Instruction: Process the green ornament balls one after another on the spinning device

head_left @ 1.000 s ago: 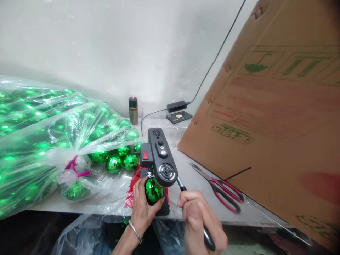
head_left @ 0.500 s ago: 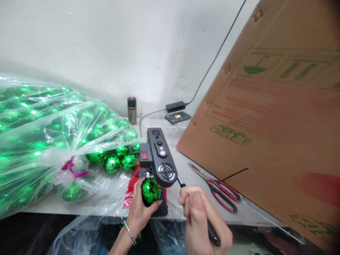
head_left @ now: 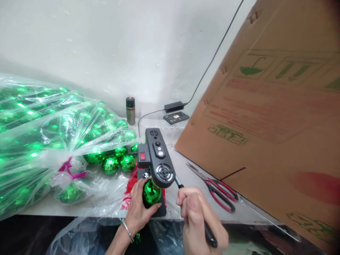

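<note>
A shiny green faceted ball sits under the head of a small black press-like machine with a red switch on its side. My left hand curls round the ball from the left, thumb below it and fingers above; a silver bangle circles that wrist. My right hand is closed round the black-handled lever that sticks out from the machine's right side. The machine's head hides the top of the ball. Under the black base lies a red sheet.
On the left bulges a clear plastic bag of green balls, tied with purple ribbon. Several loose balls lie beside it. Red-handled scissors and a large carton stand right. Behind are a bottle, phone and power adapter.
The whole view has shifted slightly, with things a little further left. The ball in my left hand has turned or moved slightly right against the machine. Both hands keep their grip.
</note>
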{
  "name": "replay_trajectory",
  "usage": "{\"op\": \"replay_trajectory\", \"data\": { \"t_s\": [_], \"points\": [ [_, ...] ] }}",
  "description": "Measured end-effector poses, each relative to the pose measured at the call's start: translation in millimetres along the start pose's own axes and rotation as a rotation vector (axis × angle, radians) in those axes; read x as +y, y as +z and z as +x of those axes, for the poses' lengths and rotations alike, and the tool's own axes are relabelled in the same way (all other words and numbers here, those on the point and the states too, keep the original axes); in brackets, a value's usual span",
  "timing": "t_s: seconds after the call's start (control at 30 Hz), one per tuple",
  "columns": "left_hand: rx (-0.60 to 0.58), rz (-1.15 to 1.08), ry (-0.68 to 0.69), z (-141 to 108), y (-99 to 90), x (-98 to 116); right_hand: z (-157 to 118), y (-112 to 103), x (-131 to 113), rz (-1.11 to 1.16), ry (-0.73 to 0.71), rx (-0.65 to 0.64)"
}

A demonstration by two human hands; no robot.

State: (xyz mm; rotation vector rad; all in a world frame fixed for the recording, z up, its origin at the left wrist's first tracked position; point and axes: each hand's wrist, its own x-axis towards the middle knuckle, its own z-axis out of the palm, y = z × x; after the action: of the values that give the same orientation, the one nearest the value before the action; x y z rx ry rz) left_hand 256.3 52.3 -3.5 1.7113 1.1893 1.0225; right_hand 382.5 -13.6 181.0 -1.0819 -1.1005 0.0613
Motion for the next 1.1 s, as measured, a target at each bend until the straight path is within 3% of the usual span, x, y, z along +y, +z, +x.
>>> {"op": "replay_trajectory", "data": {
  "t_s": [0.2,0.47,0.7,1.1],
  "points": [
    [-0.04,0.0,0.042,7.0,10.2,-6.9,-4.2,4.0,-5.6,0.016,0.117,0.064],
    [-0.032,0.022,0.025,6.1,9.3,-5.9,-17.8,6.3,18.8,0.017,-0.109,0.123],
    [-0.074,-0.006,-0.011,7.3,5.6,-1.8,-28.0,3.0,36.1,0.005,-0.15,0.096],
    [-0.091,-0.026,-0.065,7.9,3.1,6.1,-27.5,4.2,35.1,-0.028,-0.189,0.09]
  ]
}}
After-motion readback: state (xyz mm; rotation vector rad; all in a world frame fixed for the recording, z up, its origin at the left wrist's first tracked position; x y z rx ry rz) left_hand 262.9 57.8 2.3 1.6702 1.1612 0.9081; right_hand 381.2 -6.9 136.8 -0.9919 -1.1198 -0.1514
